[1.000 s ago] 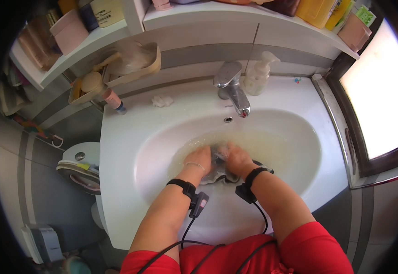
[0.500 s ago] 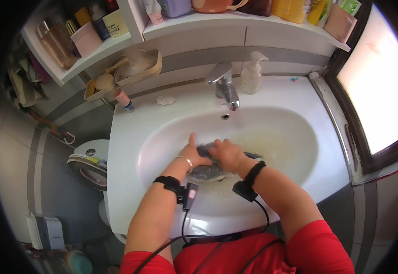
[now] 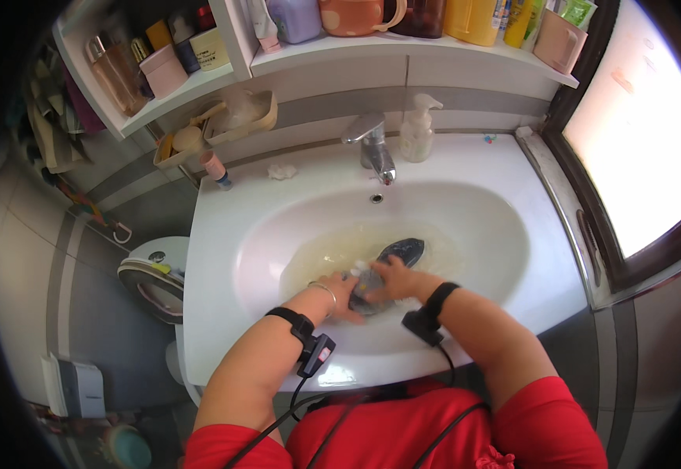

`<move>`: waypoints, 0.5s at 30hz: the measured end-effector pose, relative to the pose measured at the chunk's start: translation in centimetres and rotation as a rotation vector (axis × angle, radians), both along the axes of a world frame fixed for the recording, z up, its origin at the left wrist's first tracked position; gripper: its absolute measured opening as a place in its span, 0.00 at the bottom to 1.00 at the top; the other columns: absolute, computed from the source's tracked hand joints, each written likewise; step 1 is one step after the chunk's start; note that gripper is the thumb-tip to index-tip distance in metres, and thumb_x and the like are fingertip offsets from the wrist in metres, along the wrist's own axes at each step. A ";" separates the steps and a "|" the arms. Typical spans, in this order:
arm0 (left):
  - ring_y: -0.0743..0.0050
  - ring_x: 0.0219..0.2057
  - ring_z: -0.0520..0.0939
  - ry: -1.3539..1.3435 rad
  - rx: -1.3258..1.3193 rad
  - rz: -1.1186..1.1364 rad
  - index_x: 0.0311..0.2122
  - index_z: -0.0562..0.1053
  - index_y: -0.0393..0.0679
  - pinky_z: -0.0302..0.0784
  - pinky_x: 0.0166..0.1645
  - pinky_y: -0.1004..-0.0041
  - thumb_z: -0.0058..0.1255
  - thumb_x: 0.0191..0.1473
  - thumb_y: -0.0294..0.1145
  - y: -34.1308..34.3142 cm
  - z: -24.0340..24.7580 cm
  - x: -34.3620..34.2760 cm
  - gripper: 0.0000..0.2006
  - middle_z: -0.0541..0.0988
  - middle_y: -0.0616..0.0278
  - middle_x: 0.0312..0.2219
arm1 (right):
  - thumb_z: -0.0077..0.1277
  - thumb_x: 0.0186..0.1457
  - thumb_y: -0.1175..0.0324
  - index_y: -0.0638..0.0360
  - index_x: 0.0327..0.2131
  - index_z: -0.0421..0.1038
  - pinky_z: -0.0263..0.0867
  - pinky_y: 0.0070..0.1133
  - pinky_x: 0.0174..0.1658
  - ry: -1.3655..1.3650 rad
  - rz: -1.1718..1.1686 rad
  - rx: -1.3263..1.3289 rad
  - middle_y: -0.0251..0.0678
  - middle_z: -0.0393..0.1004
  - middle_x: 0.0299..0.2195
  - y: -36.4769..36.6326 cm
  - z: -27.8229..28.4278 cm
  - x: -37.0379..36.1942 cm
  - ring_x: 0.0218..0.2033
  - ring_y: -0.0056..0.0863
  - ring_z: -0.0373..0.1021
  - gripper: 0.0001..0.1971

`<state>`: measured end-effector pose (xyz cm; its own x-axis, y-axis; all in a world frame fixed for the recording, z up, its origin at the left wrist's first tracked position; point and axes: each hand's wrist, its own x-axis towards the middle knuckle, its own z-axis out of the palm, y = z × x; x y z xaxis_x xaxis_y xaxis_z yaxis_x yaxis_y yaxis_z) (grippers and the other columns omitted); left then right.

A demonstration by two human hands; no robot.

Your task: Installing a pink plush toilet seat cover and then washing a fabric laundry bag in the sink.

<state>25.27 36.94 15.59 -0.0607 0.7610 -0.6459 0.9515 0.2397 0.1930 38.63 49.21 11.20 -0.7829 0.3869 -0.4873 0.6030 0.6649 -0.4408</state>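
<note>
A wet grey item (image 3: 372, 291) with a dark, rounded end (image 3: 405, 251) lies in shallow, cloudy yellowish water in the white sink (image 3: 473, 205). It could be a shoe or a cap; I cannot tell which. My left hand (image 3: 339, 295) holds its near left end, thumb and fingers around it. Across its middle, my right hand (image 3: 394, 280) grips it with bent fingers, slightly blurred. Some whitish foam or suds show between the hands. The hands cover much of the item.
A chrome faucet (image 3: 373, 148) and a clear pump bottle (image 3: 417, 129) stand behind the basin. A small pink tube (image 3: 215, 170) and crumpled white tissue (image 3: 282, 171) are at the back left. Shelves of toiletries (image 3: 411, 43) overhang the counter; a window (image 3: 637, 133) is at right.
The item has turned, its dark end now pointing to the far right and more exposed. My left hand has moved down and nearer. Yellowish water now shows left of the hands.
</note>
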 end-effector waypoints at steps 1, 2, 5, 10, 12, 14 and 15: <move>0.48 0.49 0.66 0.023 0.031 0.001 0.54 0.56 0.48 0.65 0.50 0.62 0.59 0.32 0.57 -0.4 0.7 0.3 0.44 0.61 0.46 0.49 | 0.56 0.35 0.43 0.51 0.55 0.51 0.54 0.31 0.53 -0.003 0.011 -0.009 0.49 0.49 0.54 -0.9 0.9 -0.9 0.53 0.48 0.54 0.45; 0.48 0.49 0.66 0.020 0.021 0.012 0.54 0.56 0.48 0.65 0.50 0.62 0.59 0.32 0.57 -0.5 0.1 0.1 0.44 0.61 0.46 0.49 | 0.57 0.35 0.46 0.51 0.55 0.51 0.55 0.32 0.53 -0.064 0.049 0.009 0.48 0.48 0.54 -1.9 2.0 -1.6 0.53 0.49 0.54 0.44; 0.49 0.48 0.67 0.104 0.049 -0.013 0.52 0.57 0.47 0.68 0.49 0.63 0.59 0.35 0.50 0.2 -2.0 -0.5 0.38 0.61 0.50 0.49 | 0.58 0.35 0.53 0.52 0.54 0.53 0.56 0.32 0.52 -0.110 0.081 0.029 0.47 0.48 0.54 -1.3 1.7 -2.5 0.53 0.49 0.54 0.40; 0.53 0.43 0.73 0.051 0.188 0.114 0.45 0.61 0.44 0.70 0.45 0.63 0.52 0.44 0.40 2.3 -4.6 -1.6 0.23 0.70 0.49 0.41 | 0.49 0.44 0.63 0.53 0.49 0.57 0.61 0.31 0.47 -0.023 0.114 0.085 0.48 0.59 0.49 1.4 -1.2 -3.5 0.48 0.45 0.61 0.26; 0.55 0.42 0.74 0.035 0.205 0.141 0.43 0.64 0.45 0.70 0.44 0.64 0.45 0.47 0.35 2.7 -4.4 -1.9 0.16 0.72 0.50 0.39 | 0.43 0.46 0.69 0.54 0.45 0.61 0.64 0.28 0.43 -0.016 0.054 0.142 0.47 0.67 0.42 2.1 -1.6 -4.4 0.42 0.39 0.67 0.19; 0.57 0.40 0.75 0.023 0.223 0.170 0.40 0.66 0.46 0.70 0.43 0.64 0.39 0.50 0.31 3.0 -4.6 -2.3 0.11 0.74 0.52 0.36 | 0.40 0.48 0.70 0.55 0.40 0.66 0.64 0.29 0.43 -0.030 0.027 0.188 0.45 0.72 0.37 2.4 -1.3 -5.3 0.40 0.39 0.68 0.14; 0.57 0.40 0.75 0.035 0.254 0.185 0.40 0.66 0.45 0.70 0.44 0.64 0.39 0.49 0.31 3.3 -4.9 -2.6 0.11 0.75 0.52 0.36 | 0.40 0.48 0.69 0.55 0.38 0.68 0.64 0.29 0.43 -0.043 0.018 0.185 0.46 0.72 0.37 2.9 -1.4 -5.8 0.41 0.39 0.68 0.13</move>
